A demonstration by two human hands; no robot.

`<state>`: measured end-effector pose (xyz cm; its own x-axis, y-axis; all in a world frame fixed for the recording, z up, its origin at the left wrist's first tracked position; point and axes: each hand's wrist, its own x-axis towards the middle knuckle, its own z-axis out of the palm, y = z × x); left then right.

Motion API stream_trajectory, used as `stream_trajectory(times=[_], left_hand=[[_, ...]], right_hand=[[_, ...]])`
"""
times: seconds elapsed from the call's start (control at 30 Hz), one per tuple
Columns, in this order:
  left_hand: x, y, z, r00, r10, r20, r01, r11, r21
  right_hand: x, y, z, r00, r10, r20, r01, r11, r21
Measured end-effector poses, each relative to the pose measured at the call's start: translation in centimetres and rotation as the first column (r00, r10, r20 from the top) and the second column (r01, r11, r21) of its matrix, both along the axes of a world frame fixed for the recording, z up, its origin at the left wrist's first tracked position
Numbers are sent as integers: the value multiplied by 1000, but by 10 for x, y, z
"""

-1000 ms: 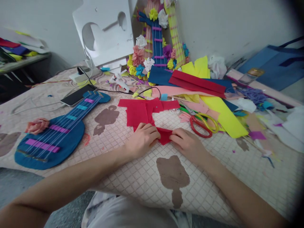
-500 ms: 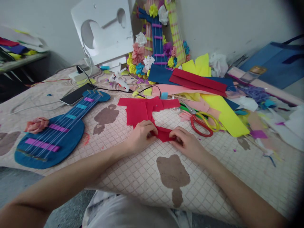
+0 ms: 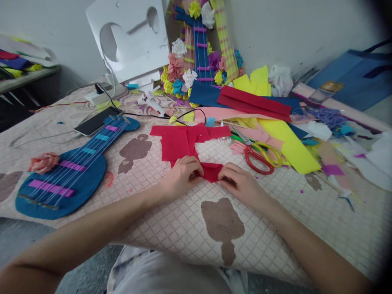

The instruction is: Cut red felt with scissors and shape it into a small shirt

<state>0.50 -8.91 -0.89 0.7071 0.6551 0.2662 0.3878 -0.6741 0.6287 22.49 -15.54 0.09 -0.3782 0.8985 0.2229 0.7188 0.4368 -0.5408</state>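
A small folded piece of red felt (image 3: pixel 212 172) lies on the patterned cloth in front of me. My left hand (image 3: pixel 181 176) pinches its left end with curled fingers. My right hand (image 3: pixel 241 185) pinches its right end, fingers bent over the edge. Just behind the piece lies a larger cut sheet of red felt (image 3: pixel 183 140). Both forearms reach in from the bottom of the view.
A blue felt guitar (image 3: pixel 65 171) with a pink rose (image 3: pixel 43 161) lies at left, a phone (image 3: pixel 94 121) beyond it. Red-and-yellow scissors (image 3: pixel 260 157) sit right of my hands. Felt sheets (image 3: pixel 254 104), a glue gun (image 3: pixel 151 102) and decorated guitars (image 3: pixel 200 49) crowd the back.
My fingers have curled tighter on the red piece and bunched it slightly. The camera has shifted a little; nothing else has moved.
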Motion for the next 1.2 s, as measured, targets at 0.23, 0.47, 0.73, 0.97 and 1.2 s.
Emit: stream_trajectory(times=[0.23, 0.47, 0.73, 0.97, 1.2], left_hand=[[3, -1, -1, 999, 54, 3, -54, 999, 3], [9, -3, 2, 992, 119, -45, -116, 991, 67], [8, -3, -2, 990, 118, -70, -112, 990, 84], [11, -3, 0, 986, 145, -86, -136, 985, 104], [13, -5, 1, 978, 178, -113, -167, 981, 99]], right_hand=[[-7, 0, -2, 990, -138, -9, 137, 990, -44], [-10, 0, -3, 984, -178, -2, 178, 984, 8], [-12, 2, -4, 978, -207, 18, 207, 978, 15], [-13, 1, -3, 975, -217, 42, 218, 976, -12], [-15, 3, -5, 967, -248, 68, 248, 969, 6]])
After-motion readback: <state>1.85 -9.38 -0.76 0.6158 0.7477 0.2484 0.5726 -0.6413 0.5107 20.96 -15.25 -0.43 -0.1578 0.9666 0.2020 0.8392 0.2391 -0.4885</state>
